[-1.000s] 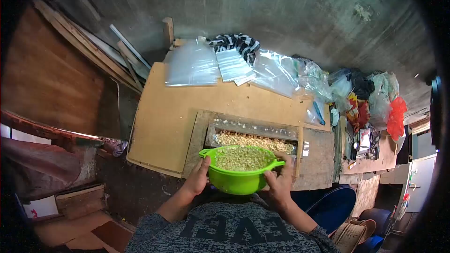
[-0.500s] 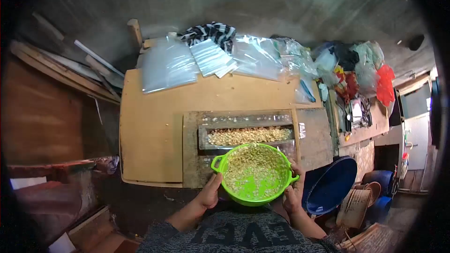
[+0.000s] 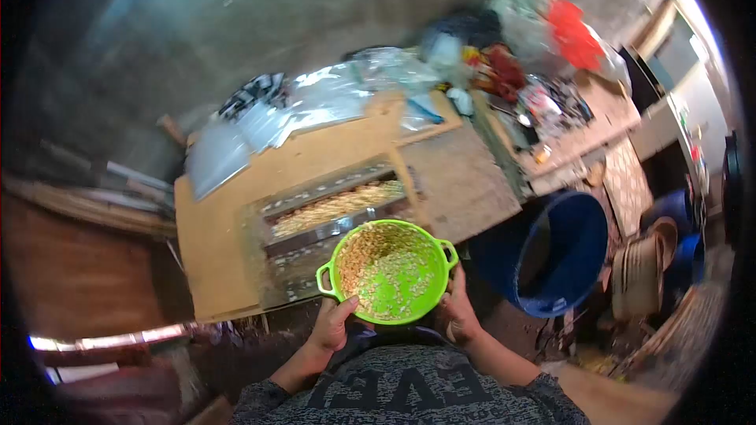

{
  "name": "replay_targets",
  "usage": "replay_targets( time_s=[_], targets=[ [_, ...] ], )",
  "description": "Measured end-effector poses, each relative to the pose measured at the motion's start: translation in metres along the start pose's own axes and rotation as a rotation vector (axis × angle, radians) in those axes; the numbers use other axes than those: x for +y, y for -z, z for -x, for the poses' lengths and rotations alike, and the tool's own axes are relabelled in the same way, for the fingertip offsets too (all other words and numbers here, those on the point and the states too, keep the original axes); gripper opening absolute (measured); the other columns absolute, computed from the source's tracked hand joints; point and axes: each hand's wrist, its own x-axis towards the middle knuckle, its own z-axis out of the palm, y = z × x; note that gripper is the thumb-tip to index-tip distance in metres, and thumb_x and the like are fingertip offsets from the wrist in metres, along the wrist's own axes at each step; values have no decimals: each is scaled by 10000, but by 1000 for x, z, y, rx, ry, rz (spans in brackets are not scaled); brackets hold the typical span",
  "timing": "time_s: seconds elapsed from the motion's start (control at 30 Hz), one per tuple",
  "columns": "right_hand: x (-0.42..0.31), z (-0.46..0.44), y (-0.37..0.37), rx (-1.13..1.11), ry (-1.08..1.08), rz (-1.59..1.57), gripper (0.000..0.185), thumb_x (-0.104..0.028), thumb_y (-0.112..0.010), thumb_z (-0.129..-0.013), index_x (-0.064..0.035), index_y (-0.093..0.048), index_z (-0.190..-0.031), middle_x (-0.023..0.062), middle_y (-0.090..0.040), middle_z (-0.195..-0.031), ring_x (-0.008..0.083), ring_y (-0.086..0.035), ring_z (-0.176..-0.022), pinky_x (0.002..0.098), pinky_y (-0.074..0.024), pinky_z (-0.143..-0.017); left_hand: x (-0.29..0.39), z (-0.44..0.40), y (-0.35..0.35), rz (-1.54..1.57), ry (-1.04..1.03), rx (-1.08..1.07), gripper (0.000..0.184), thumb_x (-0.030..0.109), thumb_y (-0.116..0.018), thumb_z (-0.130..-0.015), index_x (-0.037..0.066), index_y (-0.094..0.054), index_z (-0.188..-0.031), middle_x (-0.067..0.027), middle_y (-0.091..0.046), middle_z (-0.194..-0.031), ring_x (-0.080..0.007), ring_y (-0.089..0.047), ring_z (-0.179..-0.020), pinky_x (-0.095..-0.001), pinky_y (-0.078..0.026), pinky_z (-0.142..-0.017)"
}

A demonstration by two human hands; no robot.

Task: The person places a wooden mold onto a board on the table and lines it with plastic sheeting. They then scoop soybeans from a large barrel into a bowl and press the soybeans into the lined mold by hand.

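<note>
A bright green basin (image 3: 409,287) with two side handles is held in front of my body, tilted so its inside shows. Pale chopped pieces (image 3: 366,256) cover much of its left and upper inside, and green shows through at the lower right. My left hand (image 3: 333,323) grips the rim by the left handle, thumb over the edge. On the right side my right hand (image 3: 458,308) holds it below the other handle. Just beyond the basin, a wooden trough (image 3: 287,245) set on the table holds more of the pale pieces (image 3: 339,208).
Clear plastic sheets (image 3: 216,159) lie along the back of the tan table (image 3: 213,252). Plastic bags, one red (image 3: 575,35), are piled at the back right beside a cluttered side table (image 3: 606,122). A large blue barrel (image 3: 579,244) stands right of the basin.
The view has swung to the right and tilted. The basin, first level over the trough's near edge, has tipped toward me and moved off the trough, still in both hands.
</note>
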Motion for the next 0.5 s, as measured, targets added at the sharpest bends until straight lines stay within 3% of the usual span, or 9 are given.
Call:
replay_targets(
  time_s=[0.07, 0.1, 0.17, 0.2, 0.33, 0.4, 0.5],
  targets=[
    [-2, 33, 31, 8, -198, -163, 1123, -417, -780, -830, -183, 18, -1585, 181, -281, -1518, 297, -329, -1394, 460, -352, -1101, -27, 1, -26, -20, 115, 60, 694, 65, -559, -918, 64, -216, -1521, -112, -451, -1433, -245, -514, -1260, -388, -407, -1080],
    [-6, 47, 43, 50, -171, -190, 1123, -417, -780, -830, -183, 18, -1585, 181, -281, -1518, 297, -329, -1394, 460, -352, -1101, -36, 0, -40, -52, 146, 24, 694, 65, -559, -918, 64, -216, -1521, -112, -451, -1433, -245, -514, -1260, -388, -407, -1080],
    [-15, 74, 71, 60, -202, -181, 1019, -336, -738, -884, -222, -8, -1586, 166, -302, -1501, 285, -385, -1352, 440, -427, -1040, -60, 1, -69, -204, 78, -31, 660, 64, -558, -920, 60, -257, -1508, -117, -493, -1394, -244, -501, -1273, -397, -404, -1082],
    [-24, 87, 82, 119, -207, -221, 943, -275, -691, -927, -214, -17, -1584, 158, -349, -1474, 272, -434, -1310, 404, -478, -974, -74, 0, -83, -212, 144, -9, 655, 63, -556, -926, 63, -258, -1509, -119, -490, -1397, -245, -490, -1284, -404, -401, -1083],
    [-39, 130, 127, 314, -174, -316, 910, -274, -673, -942, -205, -29, -1582, 145, -409, -1425, 241, -473, -1251, 355, -498, -906, -120, -6, -150, -248, 244, -68, 659, 72, -556, -935, 67, -239, -1513, -118, -462, -1425, -249, -483, -1288, -404, -393, -1089],
    [-38, 146, 142, 474, -146, -385, 806, -253, -638, -964, -234, -105, -1567, 80, -473, -1373, 182, -532, -1172, 320, -538, -824, -143, -15, -174, -217, 300, -90, 651, 90, -557, -946, 108, -227, -1507, -128, -464, -1416, -260, -492, -1275, -422, -412, -1075],
    [-28, 158, 160, 546, -123, -520, 805, -254, -633, -968, -242, -95, -1568, 81, -462, -1392, 190, -526, -1192, 338, -501, -885, -174, -23, -206, -212, 287, -156, 636, 114, -553, -958, 155, -214, -1495, -129, -476, -1391, -279, -534, -1224, -443, -497, -981]
  ],
)
